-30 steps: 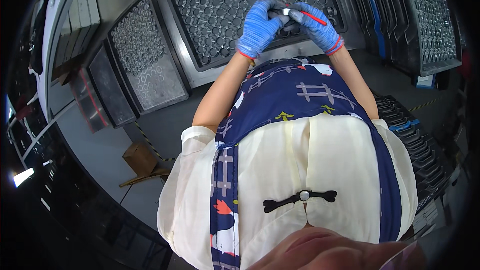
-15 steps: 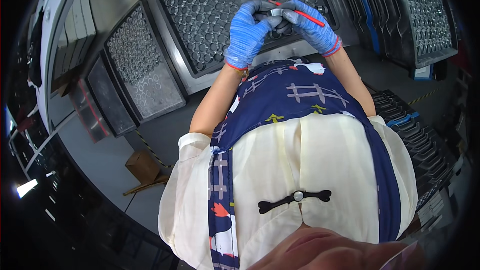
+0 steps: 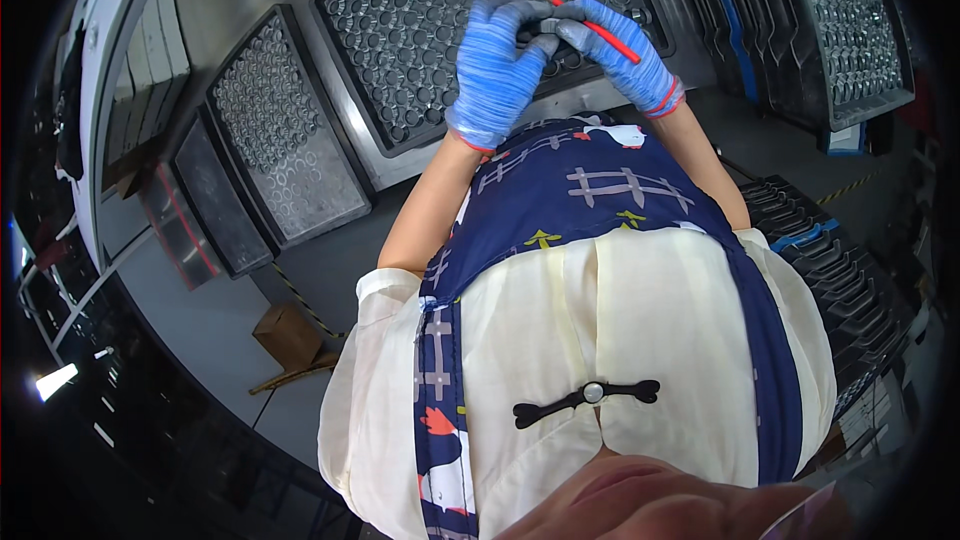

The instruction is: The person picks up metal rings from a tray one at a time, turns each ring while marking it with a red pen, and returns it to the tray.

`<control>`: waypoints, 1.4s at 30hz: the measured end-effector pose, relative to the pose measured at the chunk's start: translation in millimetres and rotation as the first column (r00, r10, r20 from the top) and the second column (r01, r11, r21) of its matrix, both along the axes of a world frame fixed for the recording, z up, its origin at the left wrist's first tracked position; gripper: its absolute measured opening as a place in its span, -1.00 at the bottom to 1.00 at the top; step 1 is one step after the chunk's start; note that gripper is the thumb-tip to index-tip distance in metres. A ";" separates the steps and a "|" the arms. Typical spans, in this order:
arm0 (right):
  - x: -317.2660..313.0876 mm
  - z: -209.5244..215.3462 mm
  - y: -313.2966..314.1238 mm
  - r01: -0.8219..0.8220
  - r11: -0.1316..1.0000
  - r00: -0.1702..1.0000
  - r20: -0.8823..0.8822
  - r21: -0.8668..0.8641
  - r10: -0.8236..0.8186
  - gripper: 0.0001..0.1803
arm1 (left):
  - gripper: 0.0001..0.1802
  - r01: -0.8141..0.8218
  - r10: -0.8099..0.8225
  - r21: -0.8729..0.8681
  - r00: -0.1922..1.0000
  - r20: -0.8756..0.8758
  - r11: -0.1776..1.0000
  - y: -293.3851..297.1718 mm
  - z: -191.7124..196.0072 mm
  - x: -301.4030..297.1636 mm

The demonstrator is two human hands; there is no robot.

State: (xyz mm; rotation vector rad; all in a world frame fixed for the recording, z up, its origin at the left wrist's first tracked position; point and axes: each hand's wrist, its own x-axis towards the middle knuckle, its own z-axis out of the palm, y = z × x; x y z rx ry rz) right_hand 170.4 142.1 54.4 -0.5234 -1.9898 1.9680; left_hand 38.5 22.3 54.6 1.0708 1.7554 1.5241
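Above a tray of metal rings, both my hands, in blue gloves with grey-coated fingers, meet close together. My left hand [image 3: 497, 70] is closed, thumb and fingers pinching a metal ring [image 3: 547, 28] that is mostly hidden by the fingers. A slim red-handled tool [image 3: 612, 42] with a small metal tip lies across the closed fingers of my right hand [image 3: 625, 55]. Its tip points up and left, past the fingertips of both hands. The right fingertips also touch the ring.
The large black tray [image 3: 400, 148] under my hands holds many rings. To the left stands a second ring tray [image 3: 330, 225], beside a dark flat tray [image 3: 225, 200]. Stacked black trays [image 3: 750, 40] rise at the right, with more [image 3: 840, 280] lower down. A cardboard box [image 3: 287, 335] sits lower left.
The red-handled tool has shifted in my right hand; its metal tip now shows beyond the fingers, up and left. My left hand has moved slightly left and still pinches the ring.
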 end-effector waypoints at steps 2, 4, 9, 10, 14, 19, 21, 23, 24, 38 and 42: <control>0.9 -2.0 -2.0 0.015 1.000 0.999 -0.036 -0.017 -0.016 -0.68 | -0.62 0.005 -0.014 -0.029 0.944 -0.328 1.000 -0.8 -1.6 -0.6; 0.1 -1.9 -2.6 0.027 0.999 0.997 -0.075 -0.035 -0.030 -0.68 | -0.63 0.015 -0.015 -0.011 0.999 0.033 1.000 -2.2 -10.7 -2.6; 1.3 2.3 -2.9 0.028 0.976 1.000 0.004 -0.217 -0.028 -0.67 | -0.63 -0.026 0.029 -0.014 0.975 0.222 1.000 -3.2 -5.3 2.0; 1.5 1.8 -3.9 0.026 0.976 1.000 0.004 -0.216 -0.026 -0.67 | -0.63 -0.048 0.048 -0.017 0.999 0.010 0.999 -4.1 -7.9 2.1; 4.3 -4.5 -5.5 0.039 0.999 0.998 -0.040 0.035 -0.038 -0.67 | -0.63 -0.015 0.004 -0.058 0.982 -0.191 0.998 -3.9 3.8 5.9; 6.2 -2.7 -5.5 0.044 0.998 0.999 0.011 -0.040 -0.043 -0.67 | -0.62 -0.018 0.022 -0.016 0.956 0.294 1.000 -6.0 6.6 7.7; 6.4 -6.0 -7.6 0.058 0.982 0.998 -0.003 -0.180 -0.060 -0.66 | -0.68 -0.033 0.039 -0.024 0.930 0.365 0.999 -5.6 10.9 9.2; 6.7 -2.7 -9.0 0.055 0.979 0.998 -0.018 -0.198 -0.060 -0.66 | -0.73 -0.048 0.057 -0.032 0.899 0.434 0.998 -6.7 12.2 10.9; 6.4 -0.8 -9.6 0.052 0.975 0.998 -0.032 -0.216 -0.060 -0.66 | -0.68 -0.052 0.057 -0.035 0.987 0.148 0.998 -7.4 12.4 11.6; 6.3 -2.9 -11.8 0.024 0.984 0.999 -0.026 -0.179 -0.029 -0.64 | -0.71 -0.069 0.050 0.022 0.870 0.491 0.997 -11.6 8.8 7.8; 2.1 -13.9 -23.2 0.046 0.998 0.999 0.007 -0.040 -0.046 -0.60 | -0.71 -0.086 0.045 0.028 0.742 0.669 0.996 -16.5 -9.6 -2.1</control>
